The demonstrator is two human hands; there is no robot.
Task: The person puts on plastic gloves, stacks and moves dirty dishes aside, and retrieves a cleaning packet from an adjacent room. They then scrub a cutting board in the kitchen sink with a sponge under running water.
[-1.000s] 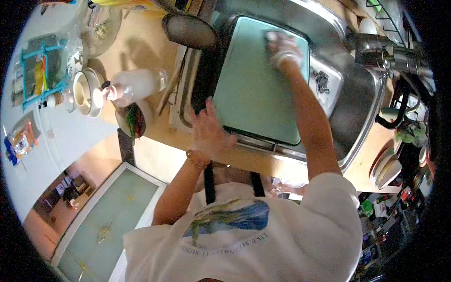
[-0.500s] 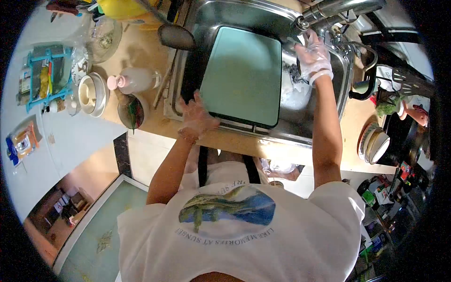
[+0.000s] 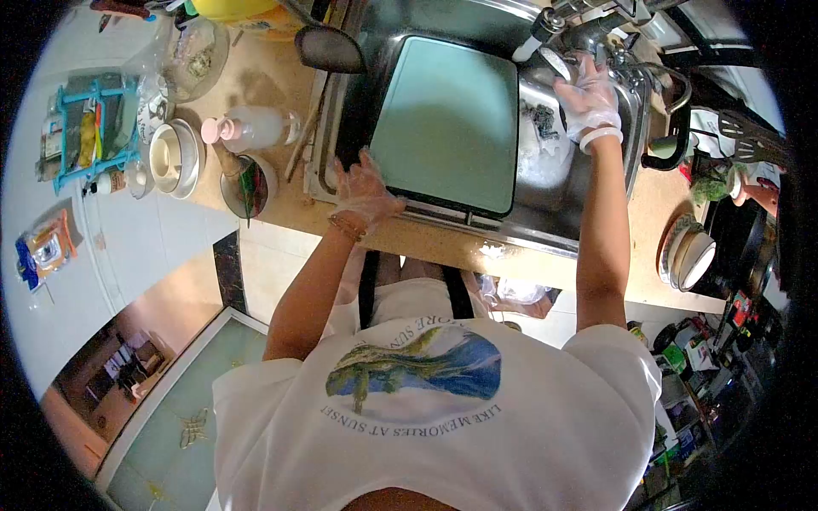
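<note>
My left hand (image 3: pixel 365 192), in a clear plastic glove, has its fingers spread at the near left corner of a pale green board (image 3: pixel 447 128) with a dark edge. The board lies over the left part of the metal sink (image 3: pixel 545 234). My right hand (image 3: pixel 590 98), gloved too, is over the sink's right side by the tap (image 3: pixel 538 36). Its fingers point away from me, apart, beside a shiny metal piece (image 3: pixel 555 63) whose kind I cannot make out. Below that hand, the right basin holds something whitish and wet (image 3: pixel 545 162) with a dark clump (image 3: pixel 540 119) on it.
On the counter's left stand a pink-topped pump bottle (image 3: pixel 256 128), a container of utensils (image 3: pixel 251 187), stacked bowls (image 3: pixel 175 157) and a dark ladle (image 3: pixel 331 49). Another bowl stack (image 3: pixel 688 257) is right of the sink. A black-handled pan or pot (image 3: pixel 669 157) sits near the tap.
My right hand has shifted slightly right, and the shiny metal piece beside it now shows. My left hand stays at the board's corner. The whole view has tilted a little.
</note>
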